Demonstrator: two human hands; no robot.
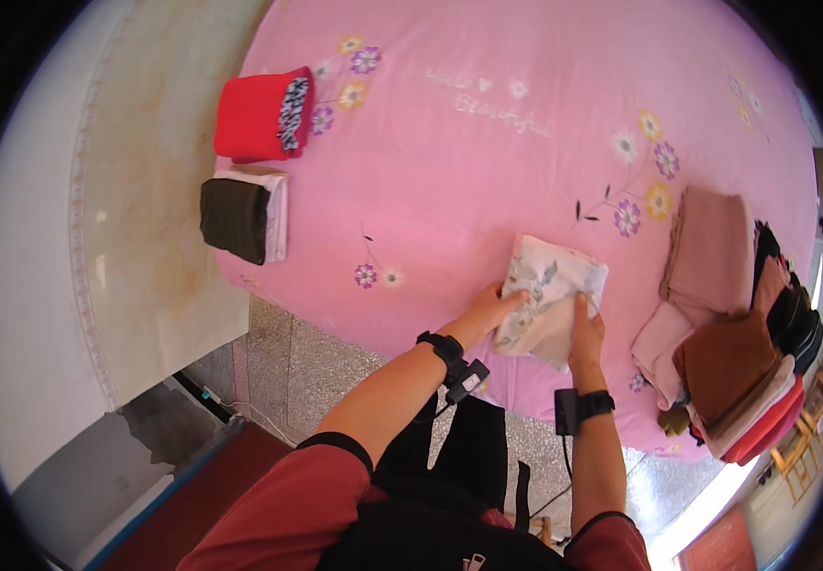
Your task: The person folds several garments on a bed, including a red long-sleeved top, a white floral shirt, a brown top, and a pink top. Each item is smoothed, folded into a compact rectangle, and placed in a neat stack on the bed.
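Note:
A folded white cloth with a grey-green leaf print (547, 278) is held in both hands over the near side of the bed. My left hand (493, 310) grips its left edge, thumb on top. On the opposite edge, my right hand (585, 332) has its thumb across the upper face, with the other fingers mostly hidden. A beige patch shows on the lower part of the bundle. I cannot tell whether the bundle rests on the sheet or hangs just above it.
A pink flowered bedsheet (440, 185) covers the bed. Folded red clothes (251, 118) and a dark green folded garment (233, 218) lie at the left edge. To the right, a dusty-pink folded cloth (711, 250) and a brown garment (729, 360) top a heap of clothes.

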